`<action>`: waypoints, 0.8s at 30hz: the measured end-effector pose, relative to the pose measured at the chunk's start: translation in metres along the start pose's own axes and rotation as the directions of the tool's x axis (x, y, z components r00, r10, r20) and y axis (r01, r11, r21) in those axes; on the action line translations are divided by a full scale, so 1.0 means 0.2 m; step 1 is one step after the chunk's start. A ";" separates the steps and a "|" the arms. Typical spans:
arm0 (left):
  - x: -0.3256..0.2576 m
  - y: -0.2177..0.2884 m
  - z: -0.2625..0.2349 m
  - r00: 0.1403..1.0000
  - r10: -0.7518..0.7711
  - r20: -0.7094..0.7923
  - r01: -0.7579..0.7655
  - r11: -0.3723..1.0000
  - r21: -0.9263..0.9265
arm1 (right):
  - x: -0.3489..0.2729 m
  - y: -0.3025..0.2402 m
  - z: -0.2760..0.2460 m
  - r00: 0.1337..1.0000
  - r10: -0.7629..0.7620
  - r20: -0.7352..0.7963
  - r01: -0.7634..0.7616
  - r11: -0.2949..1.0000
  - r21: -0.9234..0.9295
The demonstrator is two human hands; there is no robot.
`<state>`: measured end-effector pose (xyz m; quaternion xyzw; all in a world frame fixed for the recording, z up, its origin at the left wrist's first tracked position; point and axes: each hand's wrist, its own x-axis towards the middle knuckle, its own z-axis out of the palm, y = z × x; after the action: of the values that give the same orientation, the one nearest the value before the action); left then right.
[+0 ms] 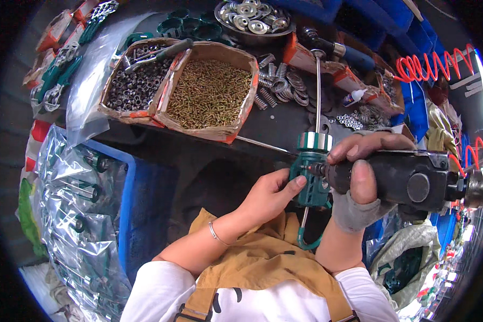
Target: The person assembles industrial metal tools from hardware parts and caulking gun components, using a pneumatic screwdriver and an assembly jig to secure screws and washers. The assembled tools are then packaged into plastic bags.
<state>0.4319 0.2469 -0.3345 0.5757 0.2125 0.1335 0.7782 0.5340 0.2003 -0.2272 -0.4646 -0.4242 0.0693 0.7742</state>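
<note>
A green caulking gun body (311, 188) with a silver ring (314, 141) at its far end stands in front of my apron. A thin metal rod (318, 96) runs through it, ending near me in a green hook (308, 246). My left hand (271, 194) grips the body's left side, thumb on top. In a grey fingerless glove, my right hand (363, 182) is wrapped round a black air screwdriver (408, 180), held level. Its tip meets the green body beside my left thumb; a screw there is too small to make out.
On the dark bench are a carton of brass-coloured screws (209, 91), a carton of metal bushings (137, 83), springs (279, 80) and a bowl of metal discs (255, 21). A blue crate (126, 214) with bagged parts stands left. A red coiled hose (434, 67) hangs right.
</note>
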 end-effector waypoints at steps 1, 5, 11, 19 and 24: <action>-0.01 0.00 0.00 1.000 0.000 -0.006 0.000 1.000 0.004 | -0.01 0.00 0.00 1.000 -0.002 0.001 0.002 1.000 0.005; -0.07 0.04 0.02 0.987 -0.116 -0.108 0.101 0.986 -0.134 | 0.00 -0.08 0.01 0.997 0.049 -0.053 -0.052 0.997 -0.053; -0.18 0.01 -0.07 0.937 -0.271 -0.222 0.014 0.664 -0.748 | 0.00 -0.13 -0.09 0.993 -0.105 -0.047 0.111 0.986 0.125; -0.29 0.16 -0.02 0.968 -0.202 0.150 0.250 0.703 -0.666 | -0.19 -0.39 -0.11 0.988 -0.147 0.052 0.134 0.972 0.194; -0.32 0.11 0.09 0.981 -0.169 0.092 0.179 0.621 -0.763 | -0.25 -0.42 -0.10 0.972 -0.234 -0.009 0.229 0.942 0.244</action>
<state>0.3857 0.2096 -0.2969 0.1683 0.1860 0.1320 0.9590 0.4930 0.1161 -0.1955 -0.3125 -0.4717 0.0341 0.8238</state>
